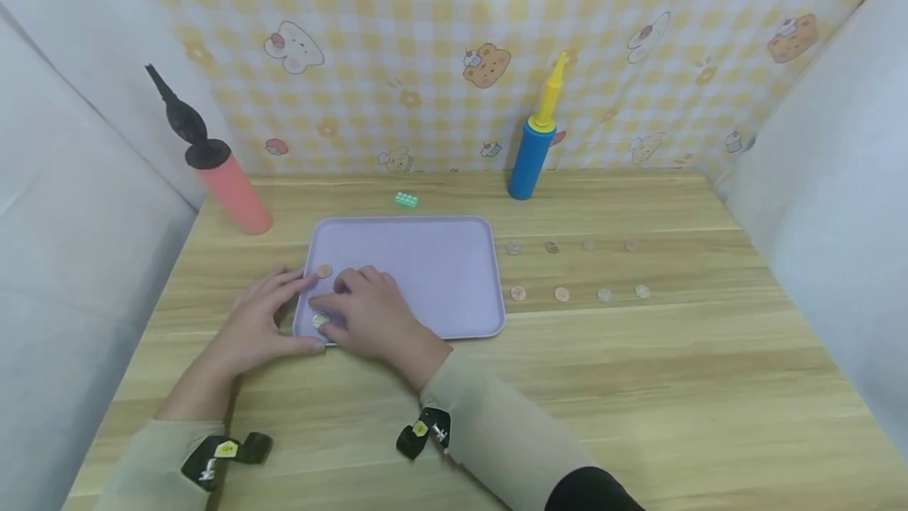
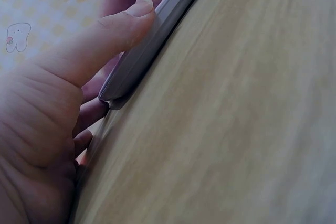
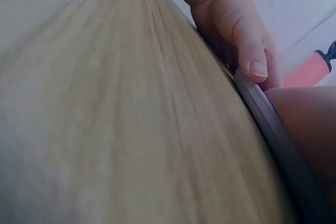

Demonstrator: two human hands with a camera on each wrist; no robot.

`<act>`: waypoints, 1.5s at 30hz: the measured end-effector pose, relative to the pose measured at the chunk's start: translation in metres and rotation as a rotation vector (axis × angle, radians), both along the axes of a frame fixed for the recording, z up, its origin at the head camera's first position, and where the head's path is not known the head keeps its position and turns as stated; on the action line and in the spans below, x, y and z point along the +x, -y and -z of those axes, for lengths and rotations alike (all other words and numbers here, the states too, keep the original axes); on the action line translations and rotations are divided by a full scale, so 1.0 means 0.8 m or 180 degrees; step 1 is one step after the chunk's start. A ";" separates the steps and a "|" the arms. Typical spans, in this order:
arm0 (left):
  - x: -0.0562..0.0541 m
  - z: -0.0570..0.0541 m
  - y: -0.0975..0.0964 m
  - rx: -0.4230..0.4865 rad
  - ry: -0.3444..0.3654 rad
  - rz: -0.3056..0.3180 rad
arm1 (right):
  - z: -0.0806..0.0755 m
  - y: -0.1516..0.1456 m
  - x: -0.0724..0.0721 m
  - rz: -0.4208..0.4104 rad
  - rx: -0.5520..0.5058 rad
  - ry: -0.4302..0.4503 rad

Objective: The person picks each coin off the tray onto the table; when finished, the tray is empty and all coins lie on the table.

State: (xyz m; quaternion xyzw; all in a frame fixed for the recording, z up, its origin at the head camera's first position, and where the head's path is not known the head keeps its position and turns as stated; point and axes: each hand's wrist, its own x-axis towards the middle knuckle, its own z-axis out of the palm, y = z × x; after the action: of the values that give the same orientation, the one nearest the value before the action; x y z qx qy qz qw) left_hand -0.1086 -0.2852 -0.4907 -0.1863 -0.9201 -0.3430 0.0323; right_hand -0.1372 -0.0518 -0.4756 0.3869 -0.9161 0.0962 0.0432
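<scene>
A lilac tray [image 1: 454,274] lies on the wooden table. My left hand [image 1: 258,322] spans its left end, thumb on the rim at the near corner and fingers on the left rim. The left wrist view shows that thumb [image 2: 118,27] lying along the tray's edge. My right hand [image 1: 372,314] reaches in over the tray, holding a silvery coin [image 1: 321,320] between thumb and index finger, low at the near left corner. Close to my left fingertips, a copper-coloured coin [image 1: 323,270] lies inside the tray. The right wrist view hides the right fingertips.
Several coins lie in two rows right of the tray, among them a copper one [image 1: 519,292] and a silvery one [image 1: 642,291]. A green toy brick [image 1: 407,199] sits behind the tray. A pink-and-black pump [image 1: 237,192] and a blue-and-yellow pump [image 1: 532,156] stand at the back.
</scene>
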 end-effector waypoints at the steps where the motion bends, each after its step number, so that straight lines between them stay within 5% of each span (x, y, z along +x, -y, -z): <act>1: 0.000 0.000 -0.001 0.0000 0.0001 0.0000 | 0.000 0.000 -0.001 -0.0025 0.0021 0.0010; 17: 0.000 -0.001 -0.002 0.0020 0.0023 0.0006 | 0.001 0.008 -0.004 0.0271 -0.0265 0.0849; 22: 0.000 -0.001 -0.001 0.0041 0.0043 -0.0005 | 0.004 0.009 -0.005 0.0234 -0.0355 0.0811; 30: 0.001 0.001 0.000 0.0029 0.0035 -0.0007 | 0.006 0.005 -0.002 -0.0309 -0.0702 0.0482; 35: 0.000 -0.001 -0.001 0.0029 0.0024 0.0002 | 0.007 0.002 -0.002 -0.0378 -0.0808 0.0437; 38: 0.000 -0.002 -0.001 0.0018 0.0016 0.0010 | 0.008 0.000 -0.006 -0.0306 -0.1022 0.0686; 45: 0.000 -0.002 -0.002 0.0001 0.0018 0.0003 | 0.008 -0.010 -0.013 0.0144 -0.1986 0.1765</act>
State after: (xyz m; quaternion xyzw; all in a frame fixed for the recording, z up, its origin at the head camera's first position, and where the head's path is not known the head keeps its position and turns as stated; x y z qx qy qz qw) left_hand -0.1085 -0.2836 -0.4895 -0.1858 -0.9200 -0.3437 0.0296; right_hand -0.1478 -0.0441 -0.4822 0.2944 -0.8282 0.4687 -0.0879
